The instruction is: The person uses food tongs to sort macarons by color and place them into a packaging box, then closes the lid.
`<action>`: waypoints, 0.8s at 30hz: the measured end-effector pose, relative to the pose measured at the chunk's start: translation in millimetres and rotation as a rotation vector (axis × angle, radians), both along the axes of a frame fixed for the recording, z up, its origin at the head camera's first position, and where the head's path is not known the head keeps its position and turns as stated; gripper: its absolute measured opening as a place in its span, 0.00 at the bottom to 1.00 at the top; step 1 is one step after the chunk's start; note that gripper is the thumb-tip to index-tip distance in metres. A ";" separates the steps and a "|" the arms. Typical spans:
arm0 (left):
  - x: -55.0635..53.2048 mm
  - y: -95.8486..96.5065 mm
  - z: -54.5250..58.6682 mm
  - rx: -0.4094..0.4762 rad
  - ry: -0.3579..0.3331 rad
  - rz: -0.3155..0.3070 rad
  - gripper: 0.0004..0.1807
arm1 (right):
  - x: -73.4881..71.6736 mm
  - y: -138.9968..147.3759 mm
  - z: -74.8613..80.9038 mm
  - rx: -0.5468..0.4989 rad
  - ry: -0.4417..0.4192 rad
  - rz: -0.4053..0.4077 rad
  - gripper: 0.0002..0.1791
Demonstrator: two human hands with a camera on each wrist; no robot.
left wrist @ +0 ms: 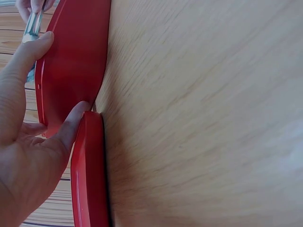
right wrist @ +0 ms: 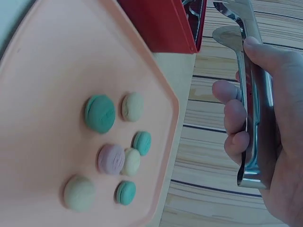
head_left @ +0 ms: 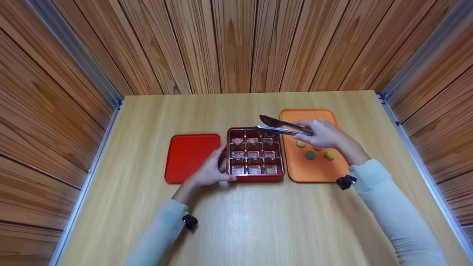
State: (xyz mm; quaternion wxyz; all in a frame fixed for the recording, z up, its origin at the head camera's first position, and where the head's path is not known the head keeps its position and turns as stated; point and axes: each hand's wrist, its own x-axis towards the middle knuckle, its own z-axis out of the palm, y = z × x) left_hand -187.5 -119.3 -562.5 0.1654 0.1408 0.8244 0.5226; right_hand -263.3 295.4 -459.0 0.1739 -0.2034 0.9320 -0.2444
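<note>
A red box (head_left: 258, 178) stands mid-table with a divided clear insert. Pinkish macarons (head_left: 252, 140) sit in its far-left and far-middle compartments. My left hand (head_left: 211, 170) rests against the box's left side, thumb at the near-left corner and fingers along the wall. In my right hand (head_left: 320, 133) I grip metal tongs (head_left: 288, 125), also plain in the right wrist view. The tongs' arms are spread, their tips above the box's far-right part; I see nothing between them. Beneath the right hand lie several macarons, among them a green macaron (right wrist: 100, 113) and a purplish macaron (right wrist: 111, 159).
An orange tray (head_left: 314, 176) bears the loose macarons and lies close along the box's right side. On the left, a red lid (head_left: 186, 159) lies flat, near the box and left hand. Wooden walls (head_left: 236, 44) stand behind and beside the table.
</note>
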 end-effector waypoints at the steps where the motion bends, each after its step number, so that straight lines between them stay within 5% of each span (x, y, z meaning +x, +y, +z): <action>1: -0.1 0.0 0.2 0.000 0.002 0.000 0.69 | 1.2 2.9 0.5 0.002 0.006 -0.001 0.34; 11: -0.8 -0.6 0.2 0.003 -0.002 -0.002 0.70 | 13.3 37.6 2.0 0.069 0.139 0.000 0.30; 24: -1.7 -0.8 -1.2 0.001 0.028 -0.016 0.70 | 30.8 81.7 1.5 0.142 0.138 -0.013 0.31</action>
